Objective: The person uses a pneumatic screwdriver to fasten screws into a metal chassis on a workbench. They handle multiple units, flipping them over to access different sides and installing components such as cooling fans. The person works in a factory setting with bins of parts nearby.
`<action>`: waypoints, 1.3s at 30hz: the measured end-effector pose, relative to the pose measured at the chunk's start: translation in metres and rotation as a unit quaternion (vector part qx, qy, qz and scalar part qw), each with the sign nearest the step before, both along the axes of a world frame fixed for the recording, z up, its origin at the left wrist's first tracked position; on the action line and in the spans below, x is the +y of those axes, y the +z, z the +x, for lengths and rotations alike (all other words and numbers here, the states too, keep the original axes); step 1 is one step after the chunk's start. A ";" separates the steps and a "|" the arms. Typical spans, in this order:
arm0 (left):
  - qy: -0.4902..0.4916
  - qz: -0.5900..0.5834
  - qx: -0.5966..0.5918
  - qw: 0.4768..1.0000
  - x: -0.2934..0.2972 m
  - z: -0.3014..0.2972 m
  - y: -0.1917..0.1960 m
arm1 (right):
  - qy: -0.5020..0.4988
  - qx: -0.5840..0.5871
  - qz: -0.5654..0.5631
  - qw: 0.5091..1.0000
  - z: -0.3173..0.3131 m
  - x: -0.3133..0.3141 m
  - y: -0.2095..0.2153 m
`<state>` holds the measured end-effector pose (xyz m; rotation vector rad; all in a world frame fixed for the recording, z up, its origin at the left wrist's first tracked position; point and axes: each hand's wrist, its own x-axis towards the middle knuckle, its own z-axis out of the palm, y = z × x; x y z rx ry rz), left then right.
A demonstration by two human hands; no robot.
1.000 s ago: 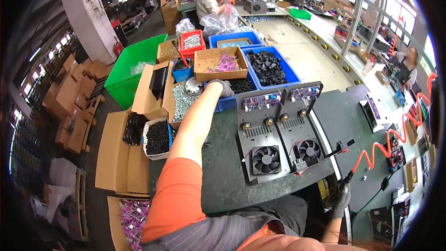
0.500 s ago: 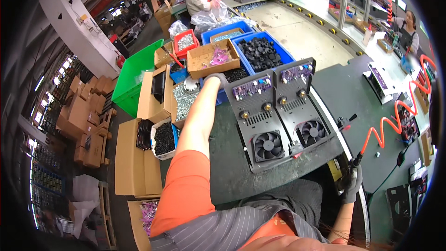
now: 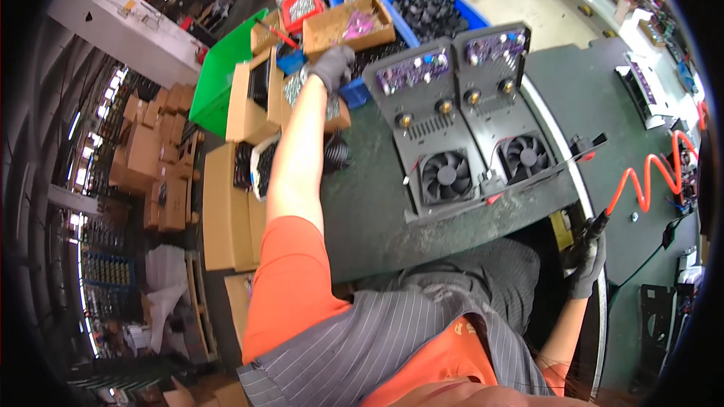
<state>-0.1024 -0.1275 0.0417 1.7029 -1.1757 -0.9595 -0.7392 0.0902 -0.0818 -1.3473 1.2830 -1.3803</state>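
Note:
My left hand (image 3: 332, 66), in a grey glove, is above the front edge of a brown cardboard box (image 3: 349, 24) holding pink-purple parts. Beside it is a blue bin of black parts (image 3: 377, 59). Its fingers are curled; what they hold, if anything, is hidden. At the right table edge my gloved right hand (image 3: 584, 264) grips a dark air tool (image 3: 596, 226) on a red coiled hose (image 3: 641, 181). Between my hands stand two black metal panels side by side, each bearing a black fan (image 3: 446, 177), brass-coloured fittings and a purple circuit board (image 3: 415, 71).
Screws fill a carton (image 3: 294, 90) and a red tray (image 3: 302, 7) at the left. A blue bin (image 3: 428, 15) of black knobs stands behind the panels. A green crate (image 3: 219, 90) and an open cardboard box (image 3: 225, 211) flank the table. A metal rail (image 3: 558, 132) runs past the panels.
My left hand has drawn back from the bins and moved slightly left. The view has tilted, so the bench sits higher. My right hand keeps its grip on the air tool.

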 end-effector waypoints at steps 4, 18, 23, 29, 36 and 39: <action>-0.009 0.000 0.241 0.970 0.072 -0.016 0.031 | -0.041 0.032 0.005 0.999 0.009 0.003 0.012; -0.104 0.043 -0.307 0.945 0.279 -0.049 -0.050 | 0.023 -0.114 0.197 0.974 -0.010 -0.015 0.043; -0.110 -0.015 -0.326 0.939 0.282 -0.041 -0.042 | 0.156 0.046 0.290 0.943 0.005 -0.003 0.103; -0.048 0.012 -0.258 0.965 0.272 -0.039 -0.041 | 0.215 0.332 0.429 0.812 -0.020 0.022 0.080; -0.012 -0.015 -0.095 0.995 0.278 -0.041 -0.027 | 0.172 0.015 0.500 0.848 -0.022 0.033 0.079; -0.020 -0.023 -0.161 0.987 0.280 -0.037 -0.026 | 0.128 0.061 0.471 0.871 -0.046 0.052 0.077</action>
